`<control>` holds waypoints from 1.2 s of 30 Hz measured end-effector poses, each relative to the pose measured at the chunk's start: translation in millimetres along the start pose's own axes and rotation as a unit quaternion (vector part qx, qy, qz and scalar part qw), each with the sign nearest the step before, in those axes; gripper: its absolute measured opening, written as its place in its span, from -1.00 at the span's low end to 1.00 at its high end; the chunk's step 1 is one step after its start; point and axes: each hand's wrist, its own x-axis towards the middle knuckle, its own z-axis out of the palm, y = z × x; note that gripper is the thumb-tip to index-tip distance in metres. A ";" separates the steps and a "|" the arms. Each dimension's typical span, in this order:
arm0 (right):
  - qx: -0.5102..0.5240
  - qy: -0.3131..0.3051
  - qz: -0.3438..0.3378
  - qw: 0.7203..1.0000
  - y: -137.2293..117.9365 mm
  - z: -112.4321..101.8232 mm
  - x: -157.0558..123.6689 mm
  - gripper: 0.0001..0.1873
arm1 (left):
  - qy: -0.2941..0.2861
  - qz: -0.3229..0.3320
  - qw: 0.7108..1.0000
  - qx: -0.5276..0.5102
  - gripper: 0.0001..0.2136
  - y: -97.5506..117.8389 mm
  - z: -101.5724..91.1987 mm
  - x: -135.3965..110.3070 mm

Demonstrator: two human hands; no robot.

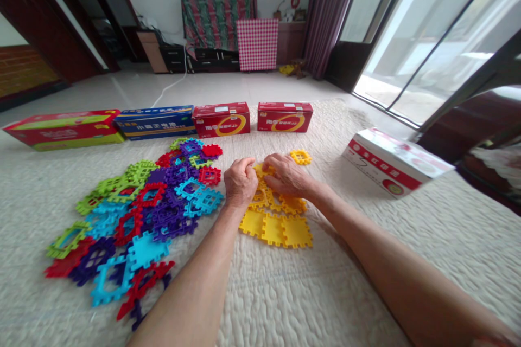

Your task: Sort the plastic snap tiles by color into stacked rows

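Observation:
Yellow interlocking plastic tiles [274, 227] lie in a cluster on the quilted cover, solid ones in front and frame-shaped ones behind. My left hand [241, 181] is closed at the left edge of this cluster; whatever its fingers may hold is hidden. At the cluster's far side my right hand [286, 174] reaches over the yellow pieces, fingers bent down onto them. Its fingertips are partly covered, so I cannot make out whether it grips a piece. One yellow frame tile [300, 157] lies apart, just beyond my right hand.
Left of my arms spreads a pile of purple, blue, red and green tiles [148, 249]. Along the far side stand a red-and-green box [69, 129], a blue box [157, 122] and two red boxes [222, 119] [285, 117]. A white-and-red box [396, 162] sits at the right.

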 end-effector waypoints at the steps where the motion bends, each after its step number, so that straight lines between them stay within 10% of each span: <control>1: 0.002 0.001 0.005 1.000 -0.2 0.1 -0.3 -0.86 | 0.001 0.000 1.000 -0.004 -0.69 0.2 0.1 -0.2; 14: 0.060 0.200 0.095 0.973 55.2 -31.6 -11.1 -0.63 | -0.006 -0.004 1.000 -0.025 -0.69 -2.8 2.3 -0.3; 20: 0.068 0.175 0.156 0.970 87.3 -26.6 -24.2 -0.62 | -0.004 -0.002 1.000 -0.016 -0.70 -4.3 3.8 0.0; 33: 0.090 0.207 0.037 0.974 58.9 -31.7 -19.5 -0.64 | -0.011 -0.019 0.999 -0.037 -0.69 -3.8 3.0 -0.1; 36: 0.113 0.113 -0.015 0.987 35.9 -30.1 -14.0 -0.69 | -0.008 -0.020 0.999 -0.041 -0.68 -3.2 2.7 0.1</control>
